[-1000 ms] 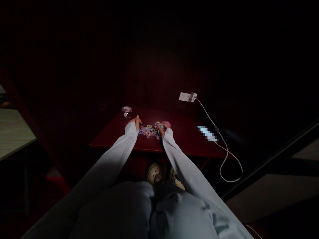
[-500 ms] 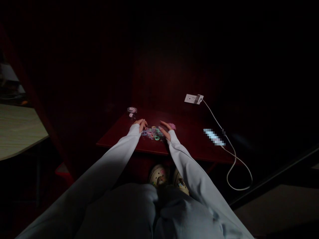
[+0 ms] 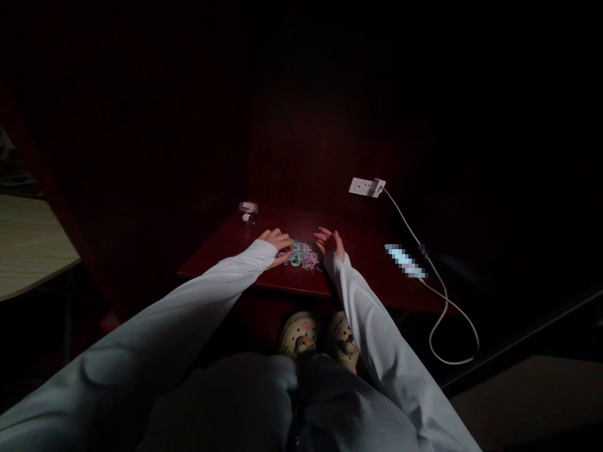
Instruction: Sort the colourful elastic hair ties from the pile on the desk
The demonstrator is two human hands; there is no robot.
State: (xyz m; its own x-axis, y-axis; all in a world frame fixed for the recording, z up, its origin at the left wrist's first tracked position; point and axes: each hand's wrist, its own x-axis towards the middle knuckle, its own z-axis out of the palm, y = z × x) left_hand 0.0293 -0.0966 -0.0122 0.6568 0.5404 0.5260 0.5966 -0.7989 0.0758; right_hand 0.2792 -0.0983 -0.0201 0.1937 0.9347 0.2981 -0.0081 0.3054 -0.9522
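Dim, top nearly black — faint sheen on tabletop (image 3: 294,221)

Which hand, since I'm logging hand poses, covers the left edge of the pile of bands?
The left hand: its back faces up, fingers curled over that edge of the colourful bands. The right hand is at their right side, fingers spread.

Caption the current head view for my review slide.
Bare left hand and right hand flanking a pile of small multicoloured ring-shaped bands on a dark red table.
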